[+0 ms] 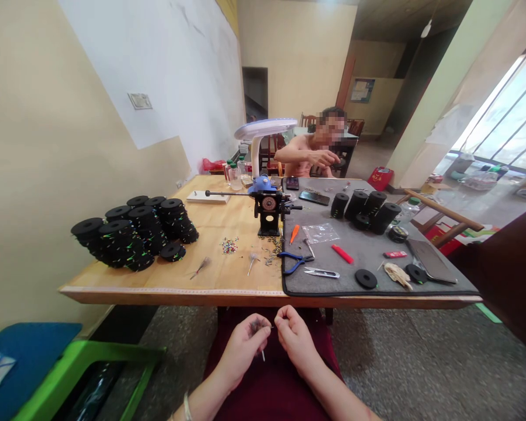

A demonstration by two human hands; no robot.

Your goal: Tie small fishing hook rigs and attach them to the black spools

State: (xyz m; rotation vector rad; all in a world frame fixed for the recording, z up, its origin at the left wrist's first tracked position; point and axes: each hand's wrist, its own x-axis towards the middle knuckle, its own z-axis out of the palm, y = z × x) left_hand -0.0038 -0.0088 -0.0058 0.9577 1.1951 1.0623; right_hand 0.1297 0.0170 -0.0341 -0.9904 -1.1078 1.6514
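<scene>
My left hand [251, 338] is closed in front of the table edge, above my lap. It pinches a thin bundle with a white stick-like end [263, 355] poking out below the fingers and dark, wispy strands near the thumb. Close beside it, my right hand [293, 334] is closed in a pinch, its fingertips almost meeting the left thumb. Whatever lies between the right fingertips is too small to make out. On the table ahead lie a similar white wispy bundle [253, 259], a darker one [200, 267] and a scatter of small coloured beads [229, 245].
Stacks of black foam spools [131, 231] stand left, more [368, 207] at right. A black winding device [269, 211] and lamp [265, 126] stand mid-table. Blue-handled pliers [294, 262], thread snips [321, 272] and an orange screwdriver [294, 234] lie on the grey mat [333, 240]. A person [311, 149] sits opposite.
</scene>
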